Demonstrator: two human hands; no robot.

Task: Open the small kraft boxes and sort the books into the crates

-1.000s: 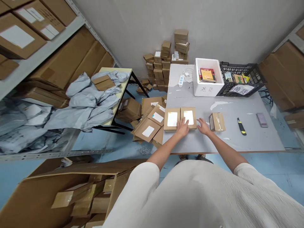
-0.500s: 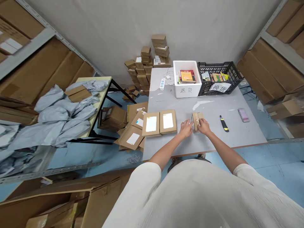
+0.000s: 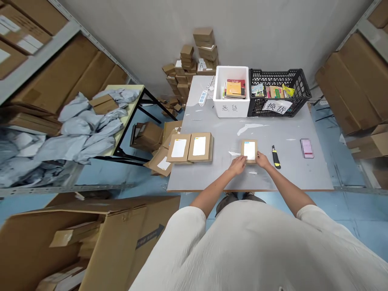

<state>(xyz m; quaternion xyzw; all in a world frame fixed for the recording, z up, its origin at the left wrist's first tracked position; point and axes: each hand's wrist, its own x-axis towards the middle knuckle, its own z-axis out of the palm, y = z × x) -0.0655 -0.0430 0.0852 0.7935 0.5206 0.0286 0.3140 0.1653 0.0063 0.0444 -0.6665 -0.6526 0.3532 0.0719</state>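
A small cardboard box (image 3: 249, 150) with a white label on its upper face lies on the grey table (image 3: 224, 176) in front of me. My left hand (image 3: 238, 165) grips its near left corner, fingers over the edge of the label. At the near right side, my right hand (image 3: 262, 159) holds the same box between thumb and fingers. To the right of that hand lies a black and yellow utility knife (image 3: 276, 157). Two labelled cardboard boxes (image 3: 199, 146) stand side by side at the table's left edge.
A white foam box (image 3: 232, 108) and a black crate (image 3: 298, 97), both holding books, stand at the table's back. A pink phone (image 3: 307, 148) lies right; a power strip (image 3: 203, 98) is back left. Grey parcels (image 3: 79, 121) cover a side table. A large open carton (image 3: 121, 242) stands lower left.
The small box has been turned so its white label now faces up; before, a taped face showed. Both hands have shifted their hold, and my view has moved slightly.
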